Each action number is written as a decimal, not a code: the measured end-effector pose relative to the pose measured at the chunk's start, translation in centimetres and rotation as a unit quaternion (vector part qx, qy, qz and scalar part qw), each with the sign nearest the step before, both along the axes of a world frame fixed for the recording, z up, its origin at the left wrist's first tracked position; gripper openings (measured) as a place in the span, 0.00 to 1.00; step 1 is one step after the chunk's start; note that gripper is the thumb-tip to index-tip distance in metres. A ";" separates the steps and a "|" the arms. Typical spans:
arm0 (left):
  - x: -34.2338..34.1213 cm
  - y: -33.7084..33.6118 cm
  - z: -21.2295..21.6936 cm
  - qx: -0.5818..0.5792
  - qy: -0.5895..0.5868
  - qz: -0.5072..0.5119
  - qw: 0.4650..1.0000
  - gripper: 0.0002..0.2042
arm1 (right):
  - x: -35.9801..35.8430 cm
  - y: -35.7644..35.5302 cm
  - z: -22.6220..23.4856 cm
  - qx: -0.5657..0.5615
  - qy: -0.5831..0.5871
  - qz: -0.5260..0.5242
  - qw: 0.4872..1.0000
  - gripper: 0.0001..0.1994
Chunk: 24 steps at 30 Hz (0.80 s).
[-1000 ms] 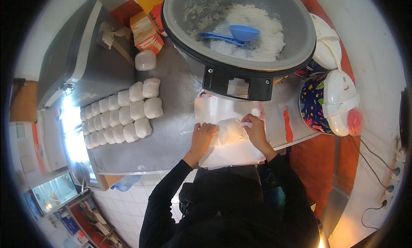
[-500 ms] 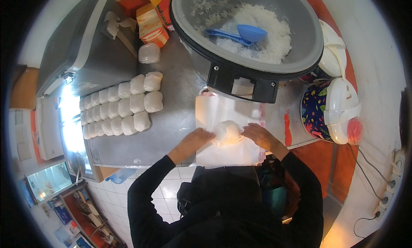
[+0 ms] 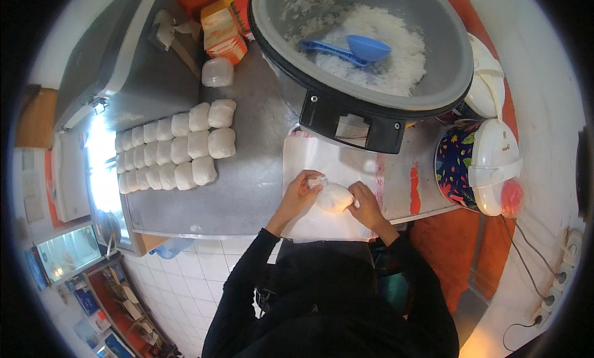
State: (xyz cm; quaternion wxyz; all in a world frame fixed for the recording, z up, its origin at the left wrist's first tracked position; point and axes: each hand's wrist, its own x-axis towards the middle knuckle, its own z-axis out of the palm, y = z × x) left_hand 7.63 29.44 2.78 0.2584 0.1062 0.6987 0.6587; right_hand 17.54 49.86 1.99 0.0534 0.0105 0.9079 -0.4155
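Note:
A rounded rice bundle in white wrapping paper (image 3: 335, 199) lies on a stack of white paper sheets (image 3: 322, 152) at the table's front edge. My left hand (image 3: 299, 196) is closed on the bundle's left end, where a twist of paper sticks up between thumb and fingers. At the right end, my right hand (image 3: 367, 207) pinches the wrapper with bent fingers. Beyond the sheets stands a big rice cooker (image 3: 297, 86) holding cooked white rice (image 3: 405, 67), with a blue scoop (image 3: 368, 48) lying on it.
Several wrapped white bundles (image 3: 179, 147) sit in rows at the left of the metal table (image 3: 247, 203). A clear plastic tub (image 3: 218, 72) is behind them, beside orange cartons (image 3: 224, 33) and a grey cooler box (image 3: 142, 67). Patterned lidded containers (image 3: 458, 163) line the right side.
Both hands have drawn in toward each other around the bundle. The paper's left end is now gathered up in my left hand, and the bundle looks more tightly closed.

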 end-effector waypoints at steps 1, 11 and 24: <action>0.7 0.2 -1.3 0.020 -0.103 -0.004 0.994 0.09 | 0.9 -0.1 -0.4 0.013 0.030 0.003 0.999 0.17; 0.4 2.8 -0.3 -0.087 0.126 0.052 0.987 0.07 | 1.4 -0.6 -1.6 0.048 0.089 -0.011 0.995 0.16; 5.5 2.9 2.1 0.124 -0.101 0.234 0.959 0.25 | -1.5 -3.9 6.5 -0.449 -0.013 -0.209 0.869 0.05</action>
